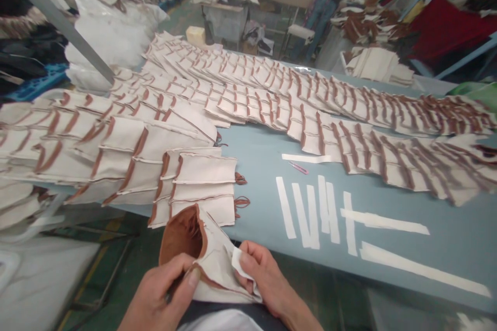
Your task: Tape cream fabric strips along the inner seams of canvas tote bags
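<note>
The left hand (161, 289) pinches a pouch (216, 252); the right hand (267, 280) grips a partly hidden white piece (236, 260).

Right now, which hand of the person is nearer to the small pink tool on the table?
The right hand. It is below the small pink tool and slightly left in the picture; the left hand is also below, but much farther left.

Pouch (223, 264): outer face is matt cloth; inner face (174, 243) is soft-napped, possibly suede, given the blur. Strips (285, 208): smooth, matt, papery. Tabletop (256, 147): smooth, low sheen. Sack (104, 33): wrinkled, glossy plastic. Post (64, 23): smooth metal.
</note>
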The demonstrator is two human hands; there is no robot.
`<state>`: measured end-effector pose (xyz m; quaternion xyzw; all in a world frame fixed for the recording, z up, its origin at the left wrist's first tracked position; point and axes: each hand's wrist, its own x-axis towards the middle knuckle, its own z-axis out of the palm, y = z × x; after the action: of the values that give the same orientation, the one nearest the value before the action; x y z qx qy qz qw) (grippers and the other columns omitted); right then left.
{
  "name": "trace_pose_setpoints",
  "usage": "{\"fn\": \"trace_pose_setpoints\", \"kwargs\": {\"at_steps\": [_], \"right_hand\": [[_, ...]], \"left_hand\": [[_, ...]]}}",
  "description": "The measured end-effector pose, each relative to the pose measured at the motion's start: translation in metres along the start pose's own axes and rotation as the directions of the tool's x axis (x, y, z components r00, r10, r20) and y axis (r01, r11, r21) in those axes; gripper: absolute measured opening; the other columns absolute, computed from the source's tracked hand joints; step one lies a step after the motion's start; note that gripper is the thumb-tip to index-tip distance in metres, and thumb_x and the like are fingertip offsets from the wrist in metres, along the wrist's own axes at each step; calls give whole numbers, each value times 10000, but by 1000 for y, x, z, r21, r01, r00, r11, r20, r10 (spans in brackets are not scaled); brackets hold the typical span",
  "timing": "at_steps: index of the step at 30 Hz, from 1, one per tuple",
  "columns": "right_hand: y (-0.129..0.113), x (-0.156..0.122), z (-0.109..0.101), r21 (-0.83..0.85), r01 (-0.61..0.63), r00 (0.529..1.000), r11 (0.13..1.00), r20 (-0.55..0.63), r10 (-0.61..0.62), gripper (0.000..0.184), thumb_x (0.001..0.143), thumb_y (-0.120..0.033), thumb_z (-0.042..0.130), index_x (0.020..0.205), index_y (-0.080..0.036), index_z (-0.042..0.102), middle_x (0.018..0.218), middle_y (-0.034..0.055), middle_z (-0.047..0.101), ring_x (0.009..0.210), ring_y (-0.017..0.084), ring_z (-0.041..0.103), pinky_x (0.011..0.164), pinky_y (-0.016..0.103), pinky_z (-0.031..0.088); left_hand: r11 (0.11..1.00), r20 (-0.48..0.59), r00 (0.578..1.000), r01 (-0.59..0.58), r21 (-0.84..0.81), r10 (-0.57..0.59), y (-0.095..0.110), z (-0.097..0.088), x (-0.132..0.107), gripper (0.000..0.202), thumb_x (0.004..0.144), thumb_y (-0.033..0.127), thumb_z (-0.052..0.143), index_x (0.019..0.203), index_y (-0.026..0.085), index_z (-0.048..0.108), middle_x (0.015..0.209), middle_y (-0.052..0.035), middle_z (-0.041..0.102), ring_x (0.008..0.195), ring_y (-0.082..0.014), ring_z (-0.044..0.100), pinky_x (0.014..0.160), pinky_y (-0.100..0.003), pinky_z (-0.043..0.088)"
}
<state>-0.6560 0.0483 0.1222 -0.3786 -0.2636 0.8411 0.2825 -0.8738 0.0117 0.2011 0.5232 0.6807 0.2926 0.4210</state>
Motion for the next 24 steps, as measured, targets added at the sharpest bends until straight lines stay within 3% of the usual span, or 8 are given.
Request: {"fn": "trace_pose_setpoints", "kwargs": {"at_steps": [4, 8, 12, 15, 18, 24], "right_hand": [[-33, -14, 8, -210, 80, 991, 975, -93, -101, 672, 840, -853, 734, 819, -221, 506, 601, -95, 437, 516, 66, 292, 497, 223, 207], [-83, -43, 31, -471, 146, 926, 870, -244, -287, 608, 925, -786, 679, 797, -200, 577, 628, -66, 443, 584, 97, 339, 555, 250, 265], [-119, -63, 62, -513, 107, 924, 852, -266, -276, 459, 950, -628, 698, 799, -200, 624, 588, -70, 468, 539, 95, 334, 544, 268, 253], [-129, -63, 72, -571, 73, 924, 818, -270, -270, 317, 935, -474, 710, 792, -204, 629, 597, -62, 522, 553, 99, 394, 553, 263, 270], [-130, -58, 68, -590, 40, 930, 806, -273, -246, 300, 944, -442, 691, 780, -202, 616, 619, -56, 536, 576, 102, 423, 555, 252, 284], [-131, -57, 58, -689, 60, 923, 723, -237, -302, 316, 948, -439, 683, 745, -211, 600, 595, -61, 529, 552, 99, 436, 527, 239, 287]], "left_hand": [[995, 23, 998, 60, -78, -58, 22, 7, 20, 431, 1004, 510, 583, 716, 214, 709, 650, 23, 635, 601, -160, 517, 600, -262, 375], [977, -8, 997, 76, -201, -79, 49, 9, 37, 394, 959, 507, 636, 716, 203, 696, 660, 21, 646, 589, -143, 492, 580, -247, 353], [938, 27, 997, 73, -338, -68, 62, 11, 47, 433, 951, 536, 678, 678, 200, 657, 621, 48, 523, 555, -118, 396, 524, -223, 317], [907, 163, 986, 49, -419, 22, 60, 16, 52, 495, 986, 587, 654, 679, 200, 617, 610, 51, 468, 548, -117, 384, 489, -210, 318], [906, 216, 970, -12, -423, 113, 62, 21, 53, 528, 1023, 576, 596, 648, 206, 561, 568, 67, 371, 506, -108, 321, 439, -212, 269], [930, 75, 965, -218, -295, 250, 79, 26, 47, 455, 1053, 401, 509, 635, 220, 527, 546, 69, 412, 460, -101, 391, 413, -205, 312]]}}
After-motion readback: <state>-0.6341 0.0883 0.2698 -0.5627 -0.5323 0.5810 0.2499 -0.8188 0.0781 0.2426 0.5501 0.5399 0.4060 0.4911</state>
